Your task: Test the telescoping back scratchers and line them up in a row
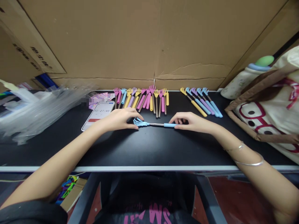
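Observation:
A light blue back scratcher [156,124] with a metal rod lies crosswise in front of me, close above or on the black table. My left hand [119,119] is at its claw end, thumb and fingers closed about the claw's tips. At the other end, my right hand [192,122] pinches the blue handle between thumb and fingers. Behind my hands is a row of claw heads and loose handles in pink, yellow, blue and purple, such as a yellow handle [136,101]. To the right, several assembled back scratchers [202,105] lie slanted side by side.
A phone [99,113] showing a timer lies left, beside purple-pink cards [102,97]. Clear plastic bags [51,105] cover the far left. A bag with a glasses pattern [263,118] and a white bottle [240,81] stand right. Cardboard [140,40] walls the back.

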`<act>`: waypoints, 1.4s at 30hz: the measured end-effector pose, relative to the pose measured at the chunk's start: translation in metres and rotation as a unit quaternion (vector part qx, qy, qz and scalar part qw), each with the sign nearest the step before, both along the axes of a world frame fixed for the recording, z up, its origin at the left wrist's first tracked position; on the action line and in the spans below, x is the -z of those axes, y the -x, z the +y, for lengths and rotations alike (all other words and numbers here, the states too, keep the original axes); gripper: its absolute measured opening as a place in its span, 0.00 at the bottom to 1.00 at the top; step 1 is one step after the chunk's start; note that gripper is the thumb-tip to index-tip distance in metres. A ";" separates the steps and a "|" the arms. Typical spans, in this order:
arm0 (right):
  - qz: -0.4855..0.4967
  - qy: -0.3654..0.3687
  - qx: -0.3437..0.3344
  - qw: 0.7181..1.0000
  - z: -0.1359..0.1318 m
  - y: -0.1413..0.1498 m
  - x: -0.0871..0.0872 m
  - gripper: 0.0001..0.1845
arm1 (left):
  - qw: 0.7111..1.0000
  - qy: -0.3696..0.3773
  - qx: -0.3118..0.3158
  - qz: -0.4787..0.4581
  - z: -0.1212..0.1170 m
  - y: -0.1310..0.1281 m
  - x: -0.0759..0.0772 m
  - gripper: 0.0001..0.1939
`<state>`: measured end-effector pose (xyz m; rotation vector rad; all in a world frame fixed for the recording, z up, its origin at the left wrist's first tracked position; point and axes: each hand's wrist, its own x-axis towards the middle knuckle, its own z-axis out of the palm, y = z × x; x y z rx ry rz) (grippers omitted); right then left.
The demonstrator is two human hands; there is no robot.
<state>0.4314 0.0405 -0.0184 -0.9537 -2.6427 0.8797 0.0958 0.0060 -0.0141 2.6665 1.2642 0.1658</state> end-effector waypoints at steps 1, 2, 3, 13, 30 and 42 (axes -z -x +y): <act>-0.003 0.001 0.001 1.000 0.000 -0.001 0.000 0.21 | 1.000 0.000 -0.003 0.001 0.000 0.000 0.000 0.17; -0.005 -0.001 0.000 1.000 0.000 -0.001 -0.001 0.22 | 1.000 -0.001 -0.005 0.002 0.000 0.000 0.000 0.17; -0.006 -0.004 -0.001 1.000 0.000 -0.002 -0.001 0.22 | 1.000 -0.003 -0.006 0.002 0.000 0.000 0.000 0.17; 0.006 -0.085 0.004 0.996 -0.001 0.004 0.006 0.20 | 1.000 -0.025 0.007 -0.015 -0.004 -0.009 0.005 0.16; -0.074 -0.164 -0.027 0.983 -0.035 0.009 -0.003 0.10 | 0.996 -0.088 0.027 -0.006 -0.005 -0.014 0.009 0.18; -0.092 -0.191 0.110 0.971 -0.062 -0.070 0.009 0.12 | 0.996 -0.081 0.032 0.004 -0.003 -0.012 0.010 0.14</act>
